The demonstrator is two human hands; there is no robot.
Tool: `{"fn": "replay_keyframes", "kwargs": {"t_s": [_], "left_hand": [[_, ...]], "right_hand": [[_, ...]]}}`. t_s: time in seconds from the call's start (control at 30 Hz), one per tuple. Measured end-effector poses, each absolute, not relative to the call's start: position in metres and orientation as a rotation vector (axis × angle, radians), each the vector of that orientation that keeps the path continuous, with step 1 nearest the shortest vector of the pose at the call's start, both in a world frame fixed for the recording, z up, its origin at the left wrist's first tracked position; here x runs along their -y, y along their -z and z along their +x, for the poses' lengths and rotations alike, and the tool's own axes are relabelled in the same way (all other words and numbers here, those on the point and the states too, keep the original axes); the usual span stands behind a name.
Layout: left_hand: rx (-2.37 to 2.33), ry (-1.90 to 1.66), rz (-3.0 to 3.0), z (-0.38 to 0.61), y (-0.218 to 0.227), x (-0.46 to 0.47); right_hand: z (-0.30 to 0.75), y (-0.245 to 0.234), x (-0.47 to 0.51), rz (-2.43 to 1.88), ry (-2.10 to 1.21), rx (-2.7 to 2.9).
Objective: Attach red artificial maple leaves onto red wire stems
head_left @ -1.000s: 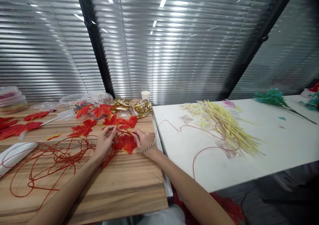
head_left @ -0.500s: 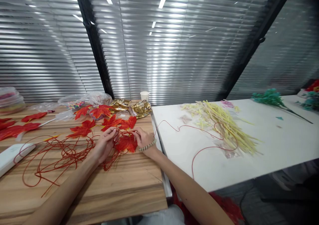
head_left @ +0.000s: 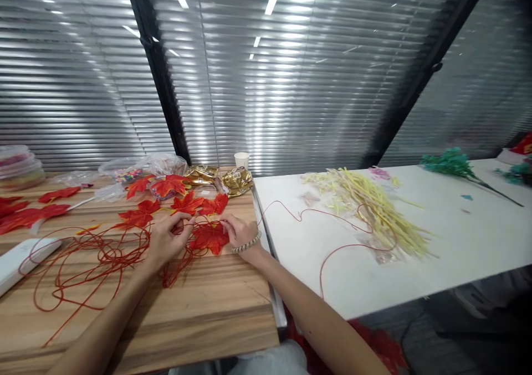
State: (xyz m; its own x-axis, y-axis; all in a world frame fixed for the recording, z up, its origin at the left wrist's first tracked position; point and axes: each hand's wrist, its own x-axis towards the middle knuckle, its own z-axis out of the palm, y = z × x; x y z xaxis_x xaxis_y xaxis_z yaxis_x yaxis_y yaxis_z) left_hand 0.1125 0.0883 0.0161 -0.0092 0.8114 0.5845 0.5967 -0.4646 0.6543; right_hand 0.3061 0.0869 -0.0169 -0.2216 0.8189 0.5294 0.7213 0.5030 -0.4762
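Note:
My left hand (head_left: 166,237) is closed in a pinch on the red cord (head_left: 95,258), which lies in a tangle over the wooden table (head_left: 199,308). My right hand (head_left: 236,232), with a bead bracelet on the wrist, rests its curled fingers on a red maple leaf (head_left: 210,238) and the cord beside it. More red leaves (head_left: 139,215) lie just beyond both hands. The cord runs on to the right across the white table (head_left: 457,242).
A paper cup (head_left: 241,159), gold foil bags (head_left: 235,180) and plastic bags of beads (head_left: 137,170) sit at the back. A white case (head_left: 22,256) lies at left. Yellow stems (head_left: 374,206) and teal flowers (head_left: 453,163) lie on the white table. Blinds close the back.
My left hand has slid a little to the left, pulling the cord with it; the tangle has shifted. My right hand has stayed on the leaf.

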Motion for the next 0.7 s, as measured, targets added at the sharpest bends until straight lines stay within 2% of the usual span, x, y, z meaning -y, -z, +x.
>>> {"fn": "replay_keyframes", "kwargs": {"t_s": [0.1, 0.27, 0.37, 0.53, 0.7], "left_hand": [[-1.353, -1.545, 1.665, 0.115, -0.019, -0.090], [-0.849, -1.511, 0.933, 0.118, -0.034, -0.091], [-0.822, -1.512, 0.924, 0.116, -0.036, -0.089], [-1.089, -1.500, 1.087, 0.119, -0.022, -0.090], [-1.083, -1.361, 1.154, 0.126, -0.019, -0.090]], "right_hand": [[0.307, 0.019, -0.090, -1.234, -0.198, 1.965], [0.310, 0.020, -0.094, -1.233, -0.272, 1.901], [0.310, 0.020, -0.096, -1.235, -0.295, 1.882], [0.310, 0.020, -0.095, -1.233, -0.287, 1.908], [0.309, 0.018, -0.090, -1.250, -0.227, 1.946]]}}
